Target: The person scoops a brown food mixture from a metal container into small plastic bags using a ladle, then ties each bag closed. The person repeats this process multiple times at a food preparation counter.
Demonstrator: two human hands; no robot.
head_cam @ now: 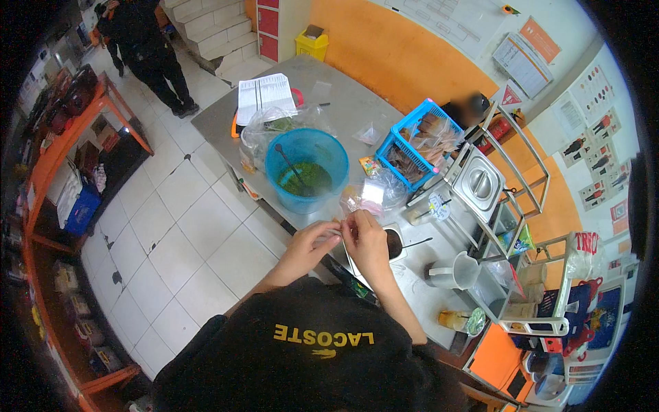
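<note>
My left hand (309,248) and my right hand (366,243) meet at the fingertips above the counter's near edge. Between them they pinch a small whitish plastic piece (328,235), mostly hidden by the fingers. Partly behind my right hand sits a steel pan (391,226) of dark brown contents, a thin dark-handled utensil (418,242) resting in it. Just beyond my hands stands a blue plastic bucket (307,203) with chopped green matter (314,177) and a dark ladle or spoon (291,162) inside. Clear plastic bags (355,198) lie right of the bucket.
A blue basket (406,135) of filled plastic bags stands on the steel counter (355,87), with an open notebook (266,95) at the far left. Rightward are a measuring jug (455,272), a lidded steel pan (479,172) and a drink cup (463,320). A person (154,56) stands beyond.
</note>
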